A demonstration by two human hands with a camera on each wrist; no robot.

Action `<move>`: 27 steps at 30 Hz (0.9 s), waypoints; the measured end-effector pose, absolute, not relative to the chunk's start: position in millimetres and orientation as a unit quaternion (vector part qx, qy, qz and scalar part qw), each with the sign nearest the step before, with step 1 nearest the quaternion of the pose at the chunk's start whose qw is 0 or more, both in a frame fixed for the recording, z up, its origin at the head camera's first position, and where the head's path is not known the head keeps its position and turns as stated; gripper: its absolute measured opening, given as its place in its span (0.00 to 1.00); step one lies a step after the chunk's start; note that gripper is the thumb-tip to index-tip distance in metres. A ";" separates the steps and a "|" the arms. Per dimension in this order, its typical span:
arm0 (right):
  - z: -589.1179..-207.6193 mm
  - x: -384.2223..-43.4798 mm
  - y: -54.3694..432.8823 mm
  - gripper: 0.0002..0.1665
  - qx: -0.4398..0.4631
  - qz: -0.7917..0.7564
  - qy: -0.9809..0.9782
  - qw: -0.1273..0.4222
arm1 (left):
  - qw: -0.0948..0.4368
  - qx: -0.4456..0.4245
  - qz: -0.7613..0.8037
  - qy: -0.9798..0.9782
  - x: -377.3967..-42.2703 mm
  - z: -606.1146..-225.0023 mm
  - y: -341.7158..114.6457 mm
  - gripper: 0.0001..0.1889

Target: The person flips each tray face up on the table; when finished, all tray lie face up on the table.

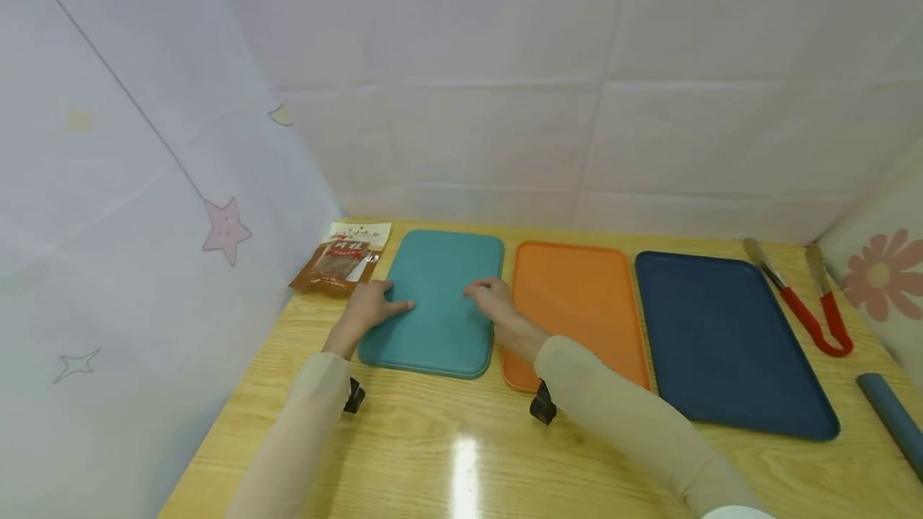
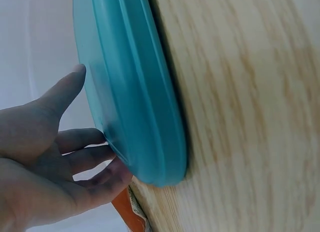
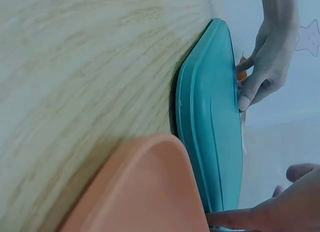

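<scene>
A teal tray (image 1: 441, 303) with a stepped rim lies at the left of the row on the wooden table. My left hand (image 1: 368, 307) is at its left edge, thumb spread over the surface. In the left wrist view, fingertips (image 2: 117, 169) touch the tray's side while the thumb stands apart. At the opposite edge, my right hand (image 1: 501, 311) reaches over from the right. One straight finger (image 3: 232, 218) touches the teal rim beside the orange tray (image 1: 577, 295) in the right wrist view.
Behind my left hand lies a brown snack packet (image 1: 342, 260). A dark blue tray (image 1: 728, 343) sits right of the orange one. Red-handled tongs (image 1: 808, 319) and a dark cylinder (image 1: 892, 423) lie at the far right. Cloth walls (image 1: 469, 134) border the table.
</scene>
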State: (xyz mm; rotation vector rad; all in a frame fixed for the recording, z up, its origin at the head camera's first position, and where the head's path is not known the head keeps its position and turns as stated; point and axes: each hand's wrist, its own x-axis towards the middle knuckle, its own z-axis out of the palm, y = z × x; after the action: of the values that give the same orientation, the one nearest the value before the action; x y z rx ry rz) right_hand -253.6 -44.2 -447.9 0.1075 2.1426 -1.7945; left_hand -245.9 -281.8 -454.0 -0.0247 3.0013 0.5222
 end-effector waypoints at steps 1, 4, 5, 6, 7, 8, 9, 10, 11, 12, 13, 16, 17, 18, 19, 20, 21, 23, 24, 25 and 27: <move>-447.3 -253.6 -42.7 0.17 0.044 -0.642 0.748 0.164 | 0.046 -0.007 0.169 0.984 -245.6 -453.9 -281.8 0.38; -444.6 -253.4 -37.0 0.16 0.060 -0.657 0.738 0.144 | 0.049 -0.004 0.168 0.985 -245.3 -454.3 -281.8 0.38; -442.9 -253.0 -34.7 0.17 0.061 -0.659 0.736 0.141 | 0.052 -0.005 0.173 0.984 -245.3 -454.3 -281.8 0.39; -440.7 -252.9 -32.4 0.17 0.063 -0.662 0.734 0.139 | 0.055 -0.005 0.176 0.983 -245.4 -454.6 -282.0 0.39; -438.1 -253.1 -29.9 0.18 0.062 -0.664 0.732 0.135 | 0.059 -0.007 0.182 0.982 -245.6 -454.7 -282.3 0.39; -435.5 -253.8 -27.6 0.19 0.059 -0.666 0.731 0.132 | 0.064 -0.009 0.189 0.980 -245.8 -454.8 -282.8 0.40; -432.8 -254.8 -25.0 0.20 0.056 -0.672 0.727 0.129 | 0.069 -0.011 0.197 0.978 -246.2 -455.1 -283.5 0.41; -429.9 -256.0 -22.2 0.22 0.053 -0.681 0.719 0.130 | 0.073 -0.014 0.205 0.976 -246.6 -455.4 -284.3 0.41; -427.4 -257.1 -19.4 0.23 0.052 -0.688 0.712 0.131 | 0.077 -0.017 0.212 0.974 -246.9 -455.6 -285.1 0.42; -425.0 -258.4 -16.5 0.24 0.051 -0.701 0.699 0.135 | 0.081 -0.018 0.216 0.973 -247.1 -455.8 -285.9 0.42; -422.7 -259.8 -13.7 0.24 0.050 -0.713 0.684 0.142 | 0.085 -0.019 0.219 0.972 -247.2 -455.5 -286.5 0.43; -418.6 -263.1 -7.0 0.28 0.047 -0.729 0.663 0.165 | 0.095 -0.015 0.212 0.973 -246.4 -455.1 -286.5 0.44; -418.3 -264.2 -5.8 0.30 0.042 -0.724 0.667 0.169 | 0.099 -0.013 0.215 0.971 -246.0 -454.8 -285.5 0.45; -418.2 -265.0 -4.9 0.33 0.033 -0.715 0.677 0.172 | 0.103 -0.010 0.218 0.970 -245.5 -454.5 -284.1 0.45; -418.4 -265.8 -4.4 0.35 0.023 -0.702 0.690 0.174 | 0.105 -0.009 0.222 0.969 -244.8 -454.3 -282.5 0.46; -418.7 -266.4 -4.0 0.38 0.013 -0.687 0.705 0.174 | 0.107 -0.008 0.225 0.968 -244.1 -454.4 -281.0 0.46; -419.2 -267.0 -3.6 0.39 0.006 -0.676 0.716 0.173 | 0.108 -0.006 0.228 0.968 -243.5 -454.7 -279.3 0.46; -421.9 -268.7 -2.1 0.42 -0.001 -0.663 0.729 0.173 | 0.107 -0.005 0.229 0.968 -241.4 -454.8 -277.1 0.47; -422.8 -269.2 -1.2 0.42 -0.002 -0.661 0.730 0.173 | 0.102 -0.002 0.223 0.970 -240.2 -455.0 -276.4 0.46; -423.8 -269.8 0.0 0.41 -0.001 -0.662 0.728 0.176 | 0.098 0.001 0.216 0.971 -239.0 -455.3 -276.0 0.46; -425.4 -270.8 2.2 0.40 0.003 -0.665 0.724 0.182 | 0.088 0.009 0.210 0.974 -236.5 -455.4 -276.1 0.46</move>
State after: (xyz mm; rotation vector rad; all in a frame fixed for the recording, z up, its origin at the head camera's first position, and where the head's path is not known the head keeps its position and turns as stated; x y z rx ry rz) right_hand -270.8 2.2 -425.4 0.0090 2.0439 -1.8774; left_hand -236.5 -276.1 -455.4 0.0274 2.8976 0.6264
